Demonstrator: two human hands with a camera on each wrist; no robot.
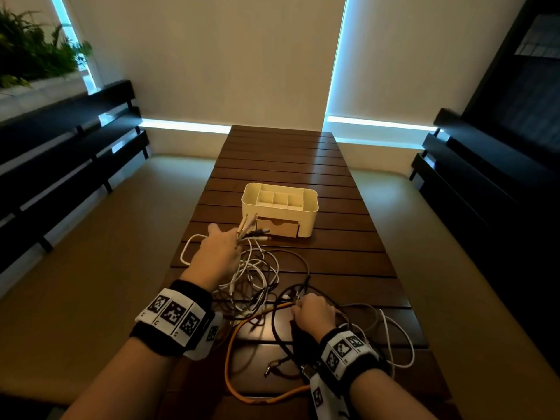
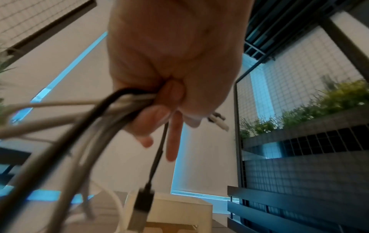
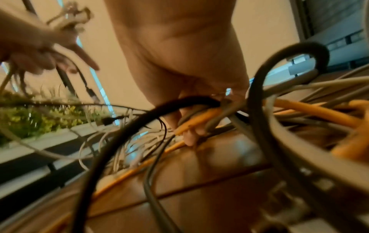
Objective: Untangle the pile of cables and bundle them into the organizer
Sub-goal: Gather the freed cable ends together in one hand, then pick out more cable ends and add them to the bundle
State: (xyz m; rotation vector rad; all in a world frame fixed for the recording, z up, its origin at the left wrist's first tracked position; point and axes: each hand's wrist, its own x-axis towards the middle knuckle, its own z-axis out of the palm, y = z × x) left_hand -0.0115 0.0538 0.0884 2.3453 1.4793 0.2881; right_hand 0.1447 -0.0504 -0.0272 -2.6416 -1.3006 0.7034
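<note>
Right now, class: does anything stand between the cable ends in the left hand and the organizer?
Nothing visible does. The left hand grips the cable ends just short of the organizer, whose open compartments look empty; only bare table lies around it.

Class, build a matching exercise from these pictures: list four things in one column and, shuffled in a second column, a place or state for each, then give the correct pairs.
Column one:
1. left hand
2. right hand
3. organizer
4. orange cable

Column two:
A. stands on the table, beyond the cables
B. loops over the near end of the table
C. grips a bunch of cable ends, raised above the pile
D. holds cables low, near the tabletop

Pairs: 1-C, 2-D, 3-A, 4-B
</note>
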